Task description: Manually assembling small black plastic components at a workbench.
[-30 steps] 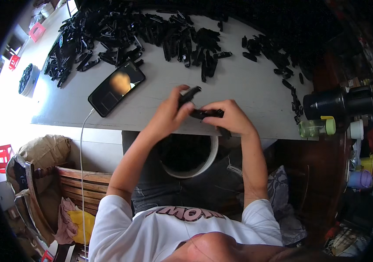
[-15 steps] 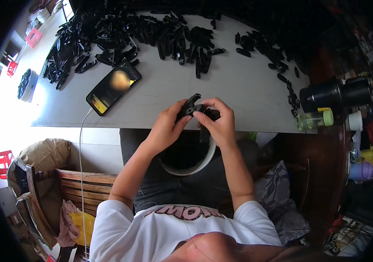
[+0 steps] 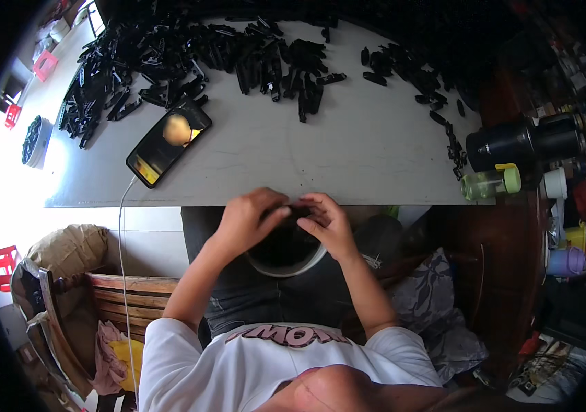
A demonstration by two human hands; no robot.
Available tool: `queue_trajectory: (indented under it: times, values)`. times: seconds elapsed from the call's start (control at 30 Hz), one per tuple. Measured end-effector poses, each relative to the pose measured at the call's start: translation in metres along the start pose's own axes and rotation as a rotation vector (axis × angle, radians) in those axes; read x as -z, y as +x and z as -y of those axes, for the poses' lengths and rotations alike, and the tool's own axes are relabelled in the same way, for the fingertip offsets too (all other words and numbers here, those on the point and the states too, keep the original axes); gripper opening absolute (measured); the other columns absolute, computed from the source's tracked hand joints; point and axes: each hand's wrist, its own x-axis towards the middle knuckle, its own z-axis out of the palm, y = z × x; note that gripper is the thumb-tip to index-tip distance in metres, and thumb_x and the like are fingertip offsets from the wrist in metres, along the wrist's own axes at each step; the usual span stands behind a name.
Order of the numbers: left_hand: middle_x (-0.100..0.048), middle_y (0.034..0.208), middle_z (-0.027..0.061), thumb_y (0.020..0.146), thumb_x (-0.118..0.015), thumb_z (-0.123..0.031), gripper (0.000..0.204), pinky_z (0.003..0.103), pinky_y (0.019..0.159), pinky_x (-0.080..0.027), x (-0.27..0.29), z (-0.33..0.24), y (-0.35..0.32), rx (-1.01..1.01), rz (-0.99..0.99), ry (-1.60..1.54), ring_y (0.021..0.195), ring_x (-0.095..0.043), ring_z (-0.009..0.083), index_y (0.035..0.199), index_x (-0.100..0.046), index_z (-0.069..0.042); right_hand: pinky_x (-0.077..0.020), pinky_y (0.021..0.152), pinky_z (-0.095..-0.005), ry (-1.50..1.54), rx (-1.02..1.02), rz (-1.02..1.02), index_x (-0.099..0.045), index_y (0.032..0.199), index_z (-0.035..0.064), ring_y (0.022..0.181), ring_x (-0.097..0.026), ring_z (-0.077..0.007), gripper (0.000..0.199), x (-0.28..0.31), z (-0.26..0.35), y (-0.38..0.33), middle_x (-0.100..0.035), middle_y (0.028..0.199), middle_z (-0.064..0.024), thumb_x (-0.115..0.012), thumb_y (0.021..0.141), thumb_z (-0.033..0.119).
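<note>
Over the dark mouth of a white-rimmed bucket point(image 3: 286, 273) between my knees, both hands hover near the table's front edge. My left hand point(image 3: 243, 218) is open, its thumb apart from the bent fingers. Facing it, my right hand point(image 3: 329, 225) is also open, with curved fingers and the thumb held away from them. No black part stands out in either hand, though the gap between them is dark. Farther back, a large heap of slim black plastic parts point(image 3: 190, 55) covers the table's far left and middle.
A phone point(image 3: 169, 141) lies on the grey table point(image 3: 252, 151), its white cable point(image 3: 123, 240) hanging over the edge. At right are more black parts point(image 3: 403, 69), a black flask point(image 3: 502, 147) and a green-lidded bottle point(image 3: 488, 184). A wooden bench point(image 3: 132, 295) stands at left.
Both hands have come down from above the table to the bucket, and the left has shifted left. The black parts they held no longer show in them.
</note>
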Motion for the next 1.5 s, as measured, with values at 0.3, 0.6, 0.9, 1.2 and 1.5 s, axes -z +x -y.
queue_trajectory:
  times: [0.3,0.6,0.9,1.2,1.5]
  values:
    - [-0.055,0.106,0.0102,0.080,-0.060,-0.017,0.026,0.039,0.077,-0.047,-0.029,0.032,0.112,-0.043,-0.289,0.174,0.097,-0.054,0.0297,0.105,-0.058,-0.009,-0.0462,0.069,-0.0227,-0.350,0.284,-0.384,-0.061,0.099,-0.0007,0.078,-0.057,-0.0078,0.016,0.056,0.033,0.099,-0.062,0.087,-0.0028,-0.058,0.087,0.010]
    - [-0.055,0.083,0.0045,0.075,-0.063,-0.016,0.020,0.038,0.063,-0.049,-0.036,0.057,0.133,0.124,-0.245,0.324,0.081,-0.057,0.0258,0.088,-0.050,-0.010,-0.0407,0.088,-0.0338,-1.004,0.413,-0.611,-0.060,0.105,0.0068,0.103,-0.052,-0.0225,0.024,0.147,0.046,0.200,-0.059,0.108,-0.0081,-0.062,0.083,0.016]
    - [-0.059,0.092,0.0078,0.073,-0.064,-0.014,0.041,0.039,0.065,-0.048,-0.029,0.054,0.134,0.148,-0.240,0.189,0.085,-0.057,0.0275,0.110,-0.047,-0.009,-0.0242,0.103,-0.0547,-1.460,-0.025,-0.767,-0.039,0.135,0.0355,0.133,-0.023,-0.0337,0.066,0.190,0.064,0.313,-0.027,0.147,-0.0060,-0.049,0.078,0.066]
    - [-0.058,0.088,0.0065,0.075,-0.064,-0.017,0.045,0.037,0.062,-0.050,-0.026,0.049,0.135,0.114,-0.240,0.246,0.081,-0.059,0.0251,0.116,-0.048,-0.013,-0.0235,0.103,-0.0502,-1.431,0.136,-0.372,-0.045,0.131,0.0363,0.129,-0.033,-0.0316,0.062,0.133,0.056,0.332,-0.033,0.144,-0.0019,-0.045,0.078,0.069]
    - [-0.051,0.084,0.0038,0.072,-0.068,-0.028,0.041,0.035,0.058,-0.049,-0.028,0.048,0.131,0.086,-0.181,0.373,0.078,-0.056,0.0219,0.111,-0.054,-0.020,-0.0286,0.098,-0.0536,-1.421,0.330,-0.251,-0.049,0.128,0.0320,0.126,-0.037,-0.0288,0.058,0.069,0.039,0.287,-0.041,0.138,-0.0028,-0.057,0.077,0.060]
